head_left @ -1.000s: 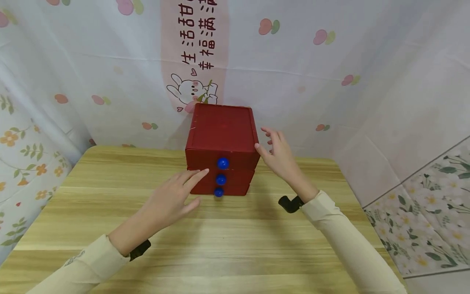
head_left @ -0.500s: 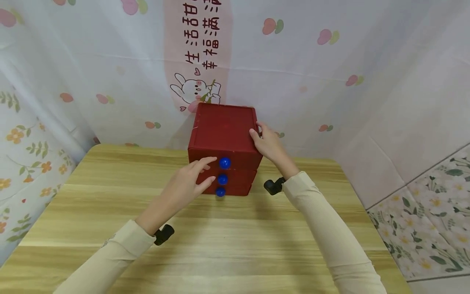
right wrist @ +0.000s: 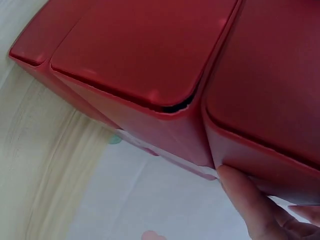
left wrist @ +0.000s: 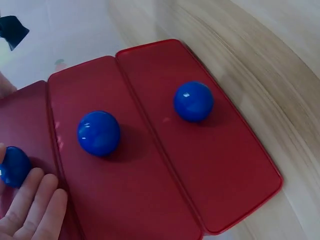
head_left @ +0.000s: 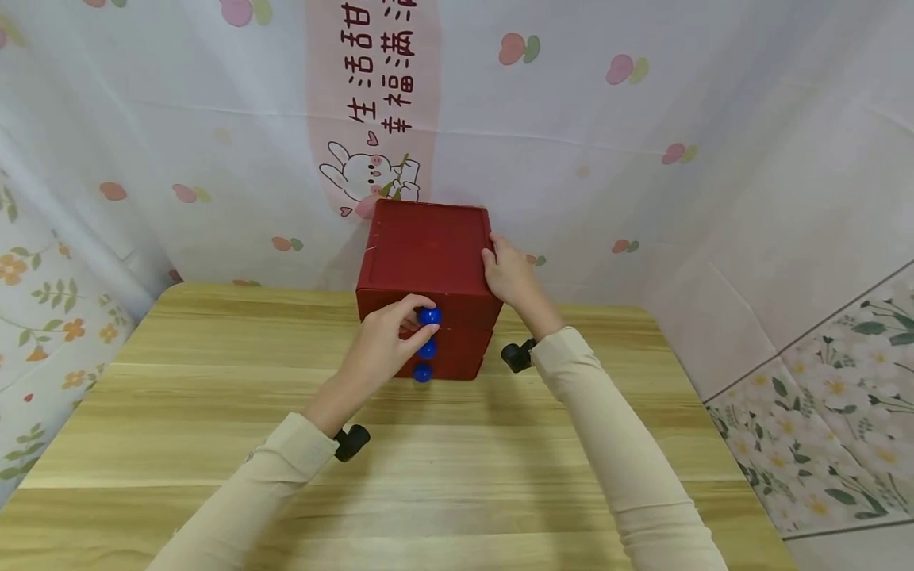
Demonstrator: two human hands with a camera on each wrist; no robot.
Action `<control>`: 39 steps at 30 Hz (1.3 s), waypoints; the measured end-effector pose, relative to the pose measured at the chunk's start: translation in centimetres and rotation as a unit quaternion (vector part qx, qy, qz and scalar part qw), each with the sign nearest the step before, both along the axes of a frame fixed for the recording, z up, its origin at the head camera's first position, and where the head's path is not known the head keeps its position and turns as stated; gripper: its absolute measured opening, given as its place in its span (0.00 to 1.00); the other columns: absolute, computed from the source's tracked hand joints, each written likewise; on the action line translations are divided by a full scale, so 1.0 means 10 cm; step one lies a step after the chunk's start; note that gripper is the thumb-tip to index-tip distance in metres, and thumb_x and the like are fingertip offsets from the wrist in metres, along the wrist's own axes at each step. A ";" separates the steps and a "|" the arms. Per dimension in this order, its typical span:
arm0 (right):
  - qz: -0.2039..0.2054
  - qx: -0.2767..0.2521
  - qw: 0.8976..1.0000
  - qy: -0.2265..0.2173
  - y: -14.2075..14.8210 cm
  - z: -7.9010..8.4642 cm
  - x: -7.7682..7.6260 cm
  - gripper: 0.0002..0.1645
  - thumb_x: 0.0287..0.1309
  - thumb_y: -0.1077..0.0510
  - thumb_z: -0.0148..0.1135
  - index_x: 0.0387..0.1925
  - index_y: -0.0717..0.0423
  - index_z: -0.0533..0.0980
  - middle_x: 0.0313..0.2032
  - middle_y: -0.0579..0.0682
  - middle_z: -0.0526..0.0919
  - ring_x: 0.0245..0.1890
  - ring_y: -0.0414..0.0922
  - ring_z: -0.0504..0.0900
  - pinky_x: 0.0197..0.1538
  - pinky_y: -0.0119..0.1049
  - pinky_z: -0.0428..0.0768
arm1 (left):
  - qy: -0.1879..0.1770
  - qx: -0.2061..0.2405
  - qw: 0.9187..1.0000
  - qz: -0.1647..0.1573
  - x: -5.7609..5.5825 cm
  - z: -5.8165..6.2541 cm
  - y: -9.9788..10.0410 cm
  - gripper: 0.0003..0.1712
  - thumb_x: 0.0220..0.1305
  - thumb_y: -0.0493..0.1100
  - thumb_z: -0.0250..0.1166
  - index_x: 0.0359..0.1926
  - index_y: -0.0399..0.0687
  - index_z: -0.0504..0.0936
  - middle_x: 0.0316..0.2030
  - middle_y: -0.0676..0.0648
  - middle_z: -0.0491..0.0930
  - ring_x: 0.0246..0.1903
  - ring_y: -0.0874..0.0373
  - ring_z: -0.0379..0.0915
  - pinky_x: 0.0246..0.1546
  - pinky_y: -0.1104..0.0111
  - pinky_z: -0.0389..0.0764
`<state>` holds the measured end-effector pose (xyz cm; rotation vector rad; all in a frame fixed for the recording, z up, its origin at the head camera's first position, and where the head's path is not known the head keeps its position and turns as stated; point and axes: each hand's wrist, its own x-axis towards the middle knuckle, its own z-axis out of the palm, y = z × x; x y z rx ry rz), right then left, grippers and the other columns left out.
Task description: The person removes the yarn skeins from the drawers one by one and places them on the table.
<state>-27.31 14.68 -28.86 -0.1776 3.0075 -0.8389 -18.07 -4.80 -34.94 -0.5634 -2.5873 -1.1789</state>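
Note:
A red box of three stacked drawers (head_left: 428, 247) stands at the back of the table, each drawer front bearing a round blue knob. My left hand (head_left: 382, 337) pinches the top drawer knob (head_left: 430, 315) between thumb and fingers. The left wrist view shows fingers (left wrist: 31, 200) right at that knob, with the middle knob (left wrist: 99, 133) and bottom knob (left wrist: 193, 101) untouched. At the box's right side rests my right hand (head_left: 510, 271), thumb at the top edge and fingers along the side wall. All three drawers look closed; a thin dark gap (right wrist: 177, 106) shows at one drawer's corner.
The wooden table (head_left: 443, 476) extends in front of the box. A white patterned curtain (head_left: 571, 159) hangs just behind it, and floral wall covering (head_left: 828, 396) lies to the right. Each wrist carries a small black camera mount (head_left: 351, 442).
My left hand has moved up and right from the drawer fronts to grip the top knob. My right hand has come in from the right onto the box's side.

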 end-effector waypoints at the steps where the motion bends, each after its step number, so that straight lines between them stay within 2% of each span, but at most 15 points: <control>1: 0.001 0.000 1.000 -0.002 0.00 0.00 0.00 0.31 0.72 0.50 0.34 0.71 0.57 0.48 0.69 0.57 0.56 0.69 0.52 0.57 0.68 0.48 0.59 | 0.004 0.004 1.000 0.005 0.00 -0.01 0.01 0.17 0.61 0.47 0.63 0.50 0.53 0.75 0.36 0.49 0.81 0.36 0.57 0.78 0.38 0.64 0.81; 10: 0.005 -0.003 1.000 0.008 -0.01 -0.02 -0.01 0.30 0.72 0.52 0.33 0.71 0.57 0.49 0.69 0.59 0.58 0.69 0.52 0.58 0.68 0.47 0.60 | 0.040 0.051 0.997 0.042 0.03 -0.09 0.09 0.15 0.59 0.44 0.65 0.47 0.53 0.77 0.33 0.50 0.79 0.34 0.57 0.78 0.37 0.65 0.82; 21: 0.009 -0.010 1.000 0.006 -0.01 -0.05 0.00 0.30 0.72 0.53 0.33 0.70 0.60 0.50 0.68 0.59 0.58 0.69 0.52 0.58 0.68 0.46 0.60 | 0.048 0.072 0.994 0.063 0.07 -0.17 0.14 0.15 0.57 0.42 0.66 0.47 0.52 0.77 0.33 0.50 0.78 0.33 0.58 0.77 0.36 0.65 0.81; 29: 0.009 -0.015 1.000 0.023 0.02 -0.03 0.01 0.29 0.72 0.54 0.33 0.70 0.61 0.51 0.68 0.59 0.58 0.68 0.52 0.59 0.68 0.45 0.60 | 0.047 0.080 0.994 0.062 0.09 -0.17 0.17 0.15 0.58 0.42 0.66 0.47 0.53 0.77 0.34 0.50 0.79 0.34 0.58 0.76 0.36 0.65 0.81; 39: 0.010 -0.018 1.000 0.013 0.02 -0.01 0.01 0.30 0.72 0.54 0.33 0.70 0.60 0.50 0.69 0.59 0.57 0.69 0.51 0.57 0.68 0.45 0.59 | 0.053 0.088 0.993 0.060 0.17 -0.20 0.15 0.16 0.59 0.44 0.65 0.49 0.52 0.77 0.35 0.49 0.79 0.35 0.57 0.77 0.35 0.66 0.80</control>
